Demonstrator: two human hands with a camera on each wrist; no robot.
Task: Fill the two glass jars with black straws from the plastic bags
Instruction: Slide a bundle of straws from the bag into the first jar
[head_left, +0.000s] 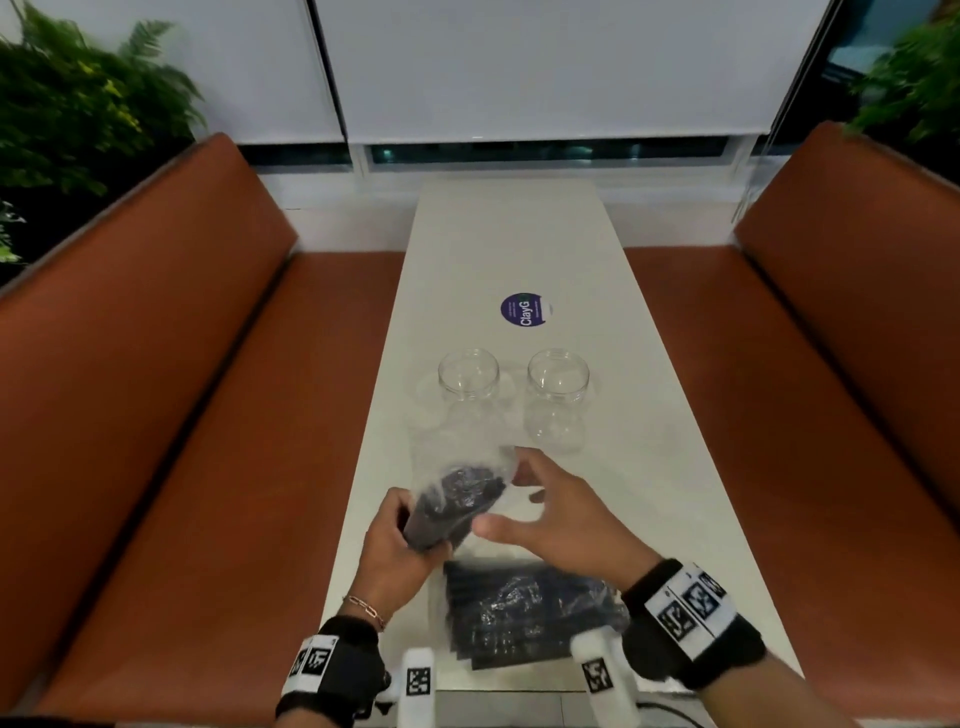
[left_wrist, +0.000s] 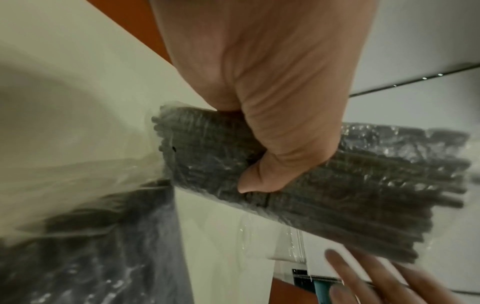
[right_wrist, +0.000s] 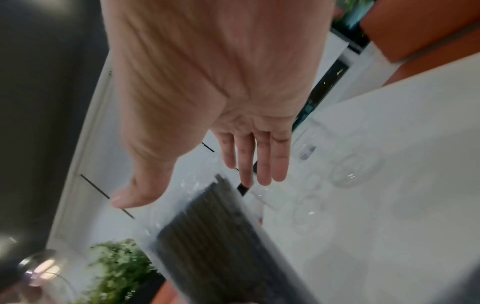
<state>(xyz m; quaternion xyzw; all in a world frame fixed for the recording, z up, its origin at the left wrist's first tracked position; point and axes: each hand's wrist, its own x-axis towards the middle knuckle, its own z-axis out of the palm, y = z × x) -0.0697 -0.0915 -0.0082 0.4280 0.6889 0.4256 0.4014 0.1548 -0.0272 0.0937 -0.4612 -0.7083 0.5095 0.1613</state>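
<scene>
Two clear glass jars stand side by side on the white table (head_left: 519, 234), the left jar (head_left: 467, 387) and the right jar (head_left: 557, 397), both without straws. My left hand (head_left: 400, 540) grips a clear plastic bag of black straws (head_left: 452, 506) around its lower end, held tilted above the table; the thumb (left_wrist: 262, 176) wraps over the bag (left_wrist: 337, 181). My right hand (head_left: 545, 512) hovers beside the bag's upper end with straight, spread fingers (right_wrist: 262, 162), holding nothing. A second bag of black straws (head_left: 519, 613) lies flat near the table's front edge.
Orange bench seats (head_left: 171, 415) (head_left: 805, 389) flank the narrow table. A round purple sticker (head_left: 523, 309) lies beyond the jars. Green plants (head_left: 72, 104) stand at both back corners, under white window blinds.
</scene>
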